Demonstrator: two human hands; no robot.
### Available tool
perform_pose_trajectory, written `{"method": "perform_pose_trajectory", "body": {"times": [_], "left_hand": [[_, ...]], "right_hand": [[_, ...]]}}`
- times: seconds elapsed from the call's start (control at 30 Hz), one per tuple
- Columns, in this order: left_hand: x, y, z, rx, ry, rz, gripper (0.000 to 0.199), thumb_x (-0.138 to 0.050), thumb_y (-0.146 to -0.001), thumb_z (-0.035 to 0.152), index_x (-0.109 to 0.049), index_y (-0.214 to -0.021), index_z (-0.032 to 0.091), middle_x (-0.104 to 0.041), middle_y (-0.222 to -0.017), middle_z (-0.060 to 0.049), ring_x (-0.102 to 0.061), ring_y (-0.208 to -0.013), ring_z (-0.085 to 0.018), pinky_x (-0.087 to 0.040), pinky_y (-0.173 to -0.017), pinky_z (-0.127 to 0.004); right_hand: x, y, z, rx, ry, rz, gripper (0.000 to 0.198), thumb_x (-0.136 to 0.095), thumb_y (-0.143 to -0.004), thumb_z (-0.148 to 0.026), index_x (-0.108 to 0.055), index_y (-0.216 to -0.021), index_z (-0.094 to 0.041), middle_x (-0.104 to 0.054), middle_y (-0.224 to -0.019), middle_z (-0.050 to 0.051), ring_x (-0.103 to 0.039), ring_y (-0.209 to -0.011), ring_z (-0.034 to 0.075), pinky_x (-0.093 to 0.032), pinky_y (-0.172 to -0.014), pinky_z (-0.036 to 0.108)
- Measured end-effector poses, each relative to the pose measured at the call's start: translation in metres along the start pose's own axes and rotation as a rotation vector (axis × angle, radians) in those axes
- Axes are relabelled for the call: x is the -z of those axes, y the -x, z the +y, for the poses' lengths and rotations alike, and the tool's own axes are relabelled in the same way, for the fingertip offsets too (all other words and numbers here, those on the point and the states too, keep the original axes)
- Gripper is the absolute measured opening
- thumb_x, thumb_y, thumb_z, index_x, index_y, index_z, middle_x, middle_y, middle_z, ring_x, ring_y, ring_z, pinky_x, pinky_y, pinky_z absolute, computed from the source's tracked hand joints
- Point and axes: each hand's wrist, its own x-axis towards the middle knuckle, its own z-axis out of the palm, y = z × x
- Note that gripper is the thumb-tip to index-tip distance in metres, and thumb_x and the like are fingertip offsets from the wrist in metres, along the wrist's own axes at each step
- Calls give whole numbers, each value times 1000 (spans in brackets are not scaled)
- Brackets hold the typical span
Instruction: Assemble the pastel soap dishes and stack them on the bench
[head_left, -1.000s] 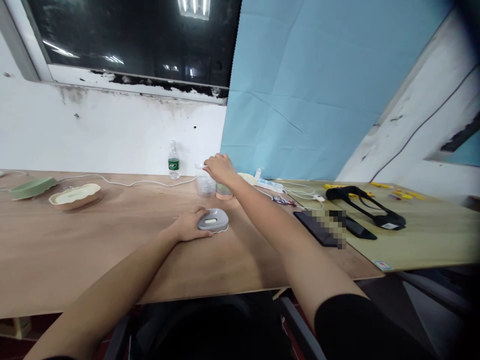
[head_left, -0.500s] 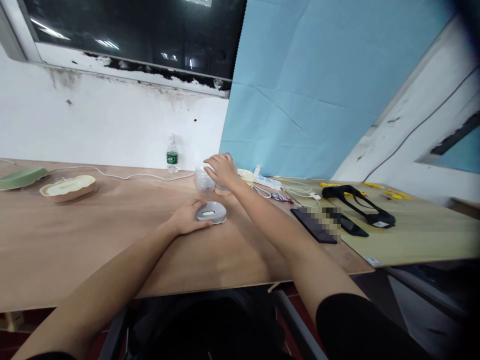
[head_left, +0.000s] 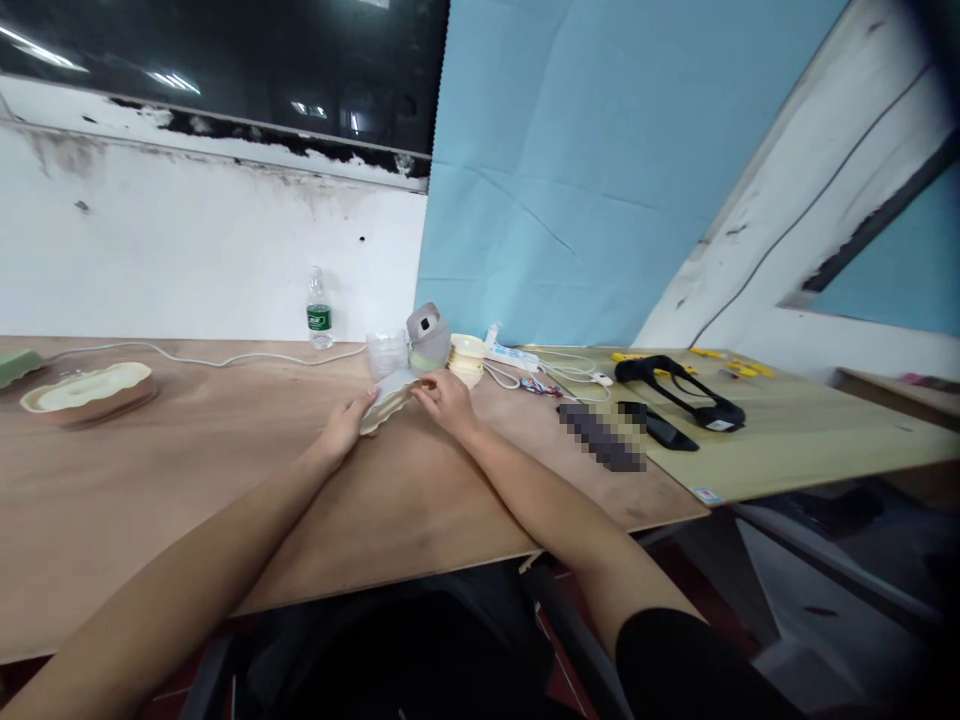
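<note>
Both my hands are on a grey oval piece with a wavy cream rim (head_left: 388, 402), which is tilted up on edge above the table. My left hand (head_left: 346, 428) grips its left end between thumb and fingers. At its right end, the fingertips of my right hand (head_left: 448, 402) pinch the rim. Just behind stand clear plastic cups (head_left: 386, 353), a grey piece with a small square opening (head_left: 427, 330) leaning over something pale green, and a stack of cream cups (head_left: 466, 357).
A cream wavy-edged dish (head_left: 86, 392) lies to the left, near a green one (head_left: 19, 367). A water bottle (head_left: 319, 318) stands by the wall. Off to the right are a power strip (head_left: 514, 357) with cables, a phone-like black slab (head_left: 660, 428) and a black strap frame (head_left: 686, 392).
My right hand has come back from the items at the rear to the grey oval piece. That piece, flat on the table before, is now tilted up. The view has swung right.
</note>
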Motion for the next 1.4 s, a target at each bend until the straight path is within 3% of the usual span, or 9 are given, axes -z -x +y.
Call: {"method": "perform_pose_trajectory", "body": {"times": [0.13,0.33,0.4,0.53,0.63,0.73,0.87,1.23,1.4], "left_hand": [[-3,1,1,98,136,5,56,-64,-72,61,-67,-100,12,-70,-87,-10,-66,-72,-19,-54,-55,-26],[0,-2,10,179,299,52,50,-43,-88,59,-58,-120,25,-70,-106,-5,-68,-79,-19,-55,-55,-28],[3,-4,11,167,299,82,52,-41,-88,61,-57,-121,25,-70,-106,-5,-68,-78,-19,-55,-56,-28],[6,-7,10,179,294,130,53,-43,-88,61,-58,-119,21,-69,-108,-10,-68,-75,-20,-56,-57,-31],[5,-6,9,213,250,132,51,-49,-86,59,-60,-113,17,-69,-105,-13,-68,-74,-23,-58,-58,-37],[4,-5,8,240,227,86,53,-49,-86,60,-63,-108,14,-70,-99,-14,-68,-72,-24,-58,-58,-40],[6,-4,6,235,228,37,57,-44,-87,64,-65,-105,14,-72,-97,-16,-69,-74,-26,-59,-57,-40],[6,-7,-3,241,219,-30,60,-47,-83,67,-65,-107,15,-71,-98,-17,-70,-79,-29,-59,-57,-41],[7,-6,-1,280,185,-20,60,-40,-86,67,-65,-103,15,-71,-96,-16,-69,-75,-27,-59,-54,-39]], "right_hand": [[8,-1,-4,-68,-9,-52,31,-42,-95,-43,-63,-87,-22,-66,-81,7,-62,-77,20,-52,-73,35],[21,5,2,-94,7,-85,26,-44,-91,-42,-61,-83,-23,-64,-78,6,-61,-72,20,-51,-71,34],[29,-1,9,-160,-2,43,26,-46,-88,-43,-59,-83,-21,-62,-76,6,-60,-70,19,-50,-71,34],[57,-31,35,-455,-4,555,31,-43,-87,-40,-53,-104,-16,-57,-76,3,-57,-69,16,-48,-68,30],[75,-54,65,-637,35,698,37,-40,-85,-28,-46,-119,-13,-53,-71,-1,-55,-66,14,-47,-68,27],[78,-66,93,-815,106,671,30,-47,-77,-21,-54,-105,-14,-54,-70,0,-56,-67,15,-47,-68,27],[62,-64,112,-988,21,495,18,-50,-71,-20,-60,-86,-17,-58,-66,1,-57,-62,18,-46,-57,27],[28,-61,114,-1061,-236,333,13,-53,-68,-17,-60,-80,-17,-56,-51,-3,-50,-43,13,-41,-45,23],[32,-57,108,-910,-191,336,21,-55,-75,-29,-60,-90,-15,-56,-54,-3,-52,-48,12,-42,-52,23]]}}
